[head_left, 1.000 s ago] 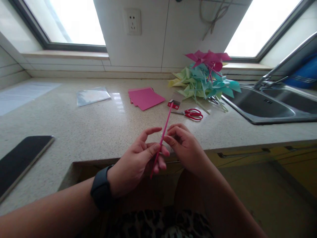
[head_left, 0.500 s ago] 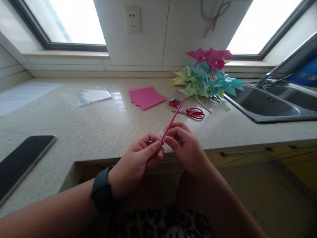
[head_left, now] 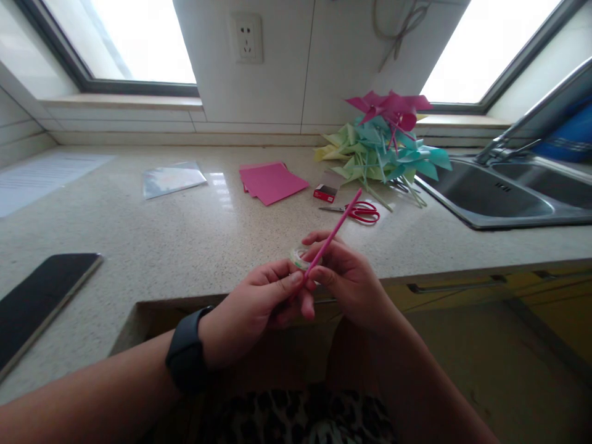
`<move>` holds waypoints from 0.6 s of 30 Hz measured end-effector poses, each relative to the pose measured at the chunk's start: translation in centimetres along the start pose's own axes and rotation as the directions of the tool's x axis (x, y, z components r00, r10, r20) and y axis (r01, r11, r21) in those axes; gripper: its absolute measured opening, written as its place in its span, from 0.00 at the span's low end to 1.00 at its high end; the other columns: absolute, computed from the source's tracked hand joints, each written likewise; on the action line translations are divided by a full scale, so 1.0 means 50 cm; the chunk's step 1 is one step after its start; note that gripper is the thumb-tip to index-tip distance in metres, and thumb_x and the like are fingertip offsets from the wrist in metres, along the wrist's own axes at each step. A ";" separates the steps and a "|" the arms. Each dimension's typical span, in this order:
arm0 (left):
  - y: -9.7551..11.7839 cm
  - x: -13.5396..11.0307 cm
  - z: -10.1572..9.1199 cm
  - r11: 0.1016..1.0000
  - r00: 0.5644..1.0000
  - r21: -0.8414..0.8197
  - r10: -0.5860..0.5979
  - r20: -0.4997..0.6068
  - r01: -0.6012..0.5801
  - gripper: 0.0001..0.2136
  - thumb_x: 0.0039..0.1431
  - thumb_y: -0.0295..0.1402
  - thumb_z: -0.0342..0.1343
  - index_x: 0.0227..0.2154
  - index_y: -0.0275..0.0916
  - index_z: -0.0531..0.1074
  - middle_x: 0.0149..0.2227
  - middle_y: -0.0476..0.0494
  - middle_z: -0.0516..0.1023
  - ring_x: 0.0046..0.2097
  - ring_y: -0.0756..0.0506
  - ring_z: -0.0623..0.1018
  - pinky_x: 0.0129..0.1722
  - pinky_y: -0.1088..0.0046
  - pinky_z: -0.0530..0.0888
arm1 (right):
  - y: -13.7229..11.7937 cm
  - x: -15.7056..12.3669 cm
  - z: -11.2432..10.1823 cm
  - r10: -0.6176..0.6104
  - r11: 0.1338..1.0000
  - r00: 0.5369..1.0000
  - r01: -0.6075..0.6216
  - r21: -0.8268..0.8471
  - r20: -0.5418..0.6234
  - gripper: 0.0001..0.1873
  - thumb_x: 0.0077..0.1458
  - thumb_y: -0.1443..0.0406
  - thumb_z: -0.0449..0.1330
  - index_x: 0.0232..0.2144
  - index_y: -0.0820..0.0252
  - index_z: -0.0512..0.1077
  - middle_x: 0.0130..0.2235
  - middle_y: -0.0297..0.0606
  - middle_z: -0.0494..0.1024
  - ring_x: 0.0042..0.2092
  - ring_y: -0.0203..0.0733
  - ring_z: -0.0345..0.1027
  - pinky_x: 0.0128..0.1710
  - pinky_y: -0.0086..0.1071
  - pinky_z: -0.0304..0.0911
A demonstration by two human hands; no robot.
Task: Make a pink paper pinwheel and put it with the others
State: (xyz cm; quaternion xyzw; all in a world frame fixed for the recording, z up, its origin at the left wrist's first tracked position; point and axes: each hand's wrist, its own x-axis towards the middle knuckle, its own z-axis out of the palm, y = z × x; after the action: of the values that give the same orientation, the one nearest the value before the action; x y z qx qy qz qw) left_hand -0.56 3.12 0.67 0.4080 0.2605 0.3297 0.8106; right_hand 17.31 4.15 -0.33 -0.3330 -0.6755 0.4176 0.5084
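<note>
Your stick [head_left: 336, 230] slants away and rightward, its near end pinched in your left hand [head_left: 261, 295]. Just beyond that end sits the tape [head_left: 300, 263], gripped by your right hand [head_left: 348, 271], fingers curled close beside the stick.

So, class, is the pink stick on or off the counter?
Off: the left hand holds the pink stick near its lower end, the right hand close by.

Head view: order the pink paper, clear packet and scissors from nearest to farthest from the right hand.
Nearest to the right hand first:
1. scissors, just beyond it
2. pink paper, farther back, leftward
3. clear packet, left of the paper
</note>
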 end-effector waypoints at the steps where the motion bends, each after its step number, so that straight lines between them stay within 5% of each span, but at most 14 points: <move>1: 0.000 0.001 -0.002 1.000 1.000 0.011 0.004 0.007 -0.004 0.09 0.66 0.38 0.56 0.35 0.37 0.73 0.25 0.47 0.76 0.21 0.56 0.60 0.21 0.80 0.54 | 0.000 -0.001 0.001 0.013 0.999 1.000 -0.013 0.036 0.004 0.11 0.59 0.54 0.64 0.38 0.53 0.75 0.46 0.37 0.70 0.41 0.38 0.71 0.42 0.33 0.71; 4: 0.000 0.001 -0.006 0.998 1.000 0.056 0.012 0.014 -0.013 0.09 0.66 0.38 0.56 0.35 0.37 0.74 0.26 0.47 0.76 0.21 0.56 0.59 0.21 0.80 0.53 | 0.006 -0.005 0.001 0.046 0.996 0.999 -0.046 0.072 -0.001 0.13 0.59 0.54 0.65 0.44 0.49 0.74 0.46 0.36 0.68 0.36 0.35 0.70 0.36 0.32 0.71; 11: 0.007 -0.006 -0.001 0.998 0.996 0.065 -0.019 -0.090 0.025 0.09 0.60 0.38 0.62 0.34 0.35 0.76 0.25 0.52 0.66 0.24 0.56 0.60 0.22 0.80 0.54 | 0.002 -0.010 -0.031 -0.006 0.996 0.987 0.021 -0.088 0.163 0.10 0.63 0.58 0.62 0.47 0.42 0.77 0.52 0.37 0.65 0.55 0.44 0.64 0.51 0.38 0.68; 15: 0.007 -0.006 -0.005 0.995 0.995 0.055 -0.085 -0.060 0.088 0.11 0.61 0.39 0.61 0.34 0.34 0.76 0.24 0.52 0.66 0.24 0.56 0.62 0.23 0.80 0.56 | -0.006 -0.010 -0.041 -0.027 0.990 0.980 0.054 -0.130 0.198 0.11 0.64 0.62 0.61 0.49 0.45 0.76 0.53 0.38 0.66 0.58 0.44 0.62 0.59 0.42 0.61; 18: 0.004 -0.001 -0.010 0.993 0.996 0.080 -0.077 -0.055 0.081 0.11 0.62 0.40 0.60 0.34 0.35 0.74 0.24 0.53 0.66 0.23 0.56 0.62 0.22 0.80 0.56 | -0.001 -0.011 -0.035 -0.031 0.997 0.983 0.044 -0.067 0.180 0.10 0.63 0.63 0.61 0.47 0.48 0.75 0.54 0.39 0.67 0.57 0.44 0.64 0.54 0.40 0.64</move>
State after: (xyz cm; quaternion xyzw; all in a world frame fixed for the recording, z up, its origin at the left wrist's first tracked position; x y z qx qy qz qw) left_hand -1.01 3.42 0.58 0.4216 0.3106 0.2966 0.7986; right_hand 19.15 4.06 -0.26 -0.2991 -0.7390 0.4120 0.4413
